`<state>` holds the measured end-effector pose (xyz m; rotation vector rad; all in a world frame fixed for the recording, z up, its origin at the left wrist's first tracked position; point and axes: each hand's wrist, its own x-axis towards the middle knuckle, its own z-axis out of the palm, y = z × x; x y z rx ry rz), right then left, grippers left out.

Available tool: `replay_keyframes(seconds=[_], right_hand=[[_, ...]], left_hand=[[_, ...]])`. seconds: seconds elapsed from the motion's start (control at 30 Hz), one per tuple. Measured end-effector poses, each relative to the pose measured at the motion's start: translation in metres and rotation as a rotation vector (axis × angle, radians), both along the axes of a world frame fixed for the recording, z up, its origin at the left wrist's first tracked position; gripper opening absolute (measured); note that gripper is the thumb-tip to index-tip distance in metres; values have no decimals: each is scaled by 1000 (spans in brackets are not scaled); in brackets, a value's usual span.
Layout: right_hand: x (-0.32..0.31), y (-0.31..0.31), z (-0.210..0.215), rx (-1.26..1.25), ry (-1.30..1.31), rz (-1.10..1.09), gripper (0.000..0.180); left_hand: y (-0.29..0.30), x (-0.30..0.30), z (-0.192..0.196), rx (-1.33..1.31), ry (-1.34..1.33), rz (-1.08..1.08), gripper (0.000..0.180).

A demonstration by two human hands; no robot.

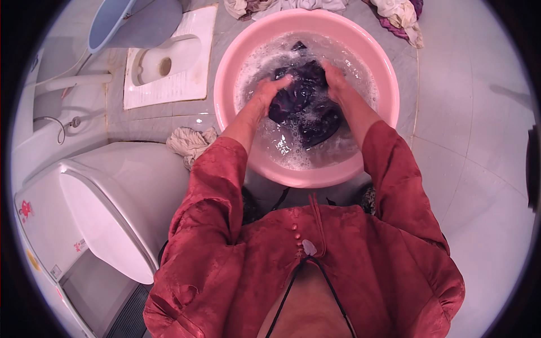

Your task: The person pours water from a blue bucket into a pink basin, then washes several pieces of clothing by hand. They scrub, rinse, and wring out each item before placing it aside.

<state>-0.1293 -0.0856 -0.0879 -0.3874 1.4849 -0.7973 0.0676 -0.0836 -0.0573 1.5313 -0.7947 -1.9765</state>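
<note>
A large pink basin (387, 84) holds soapy water with foam on it. In the water lies a dark navy wet garment (307, 93), bunched up and partly under the surface; its exact kind does not show. My left hand (269, 91) grips its left side, thumb on top and the other fingers mostly hidden. At the garment's upper right, my right hand (335, 80) holds it too, with its fingertips hidden by the cloth. Both of my forearms reach over the near rim in red sleeves.
A squat toilet (194, 70) is set in the floor left of the basin, with a blue bucket (155, 28) beyond it. Crumpled cloth (191, 143) lies by the white washing machine (129, 169). More clothes (397, 19) lie past the basin. A wall stands right.
</note>
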Motion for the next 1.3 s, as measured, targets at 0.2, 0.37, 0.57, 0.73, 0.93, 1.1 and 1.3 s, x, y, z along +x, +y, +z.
replay_keyframes(seconds=[0.2,0.37,0.57,0.73,0.93,1.1,1.3], right_hand=[[-41,33,39,-359,759,415,48],[-72,45,85,-481,1048,477,41],[-90,49,131,-559,1086,458,43],[-96,41,145,-631,950,392,48],[-70,54,185,-754,824,383,51],[-60,57,226,-810,779,465,52],[-93,51,204,-604,797,484,48]], left_hand=[[3,12,11,271,327,-36,56],[-2,18,58,251,265,-165,58],[-25,37,66,-175,-396,-264,65],[-16,46,69,-421,-619,-173,74],[40,17,69,-1287,-802,-875,71],[34,18,11,-622,-650,-661,28],[-6,35,63,-357,-161,-429,16]])
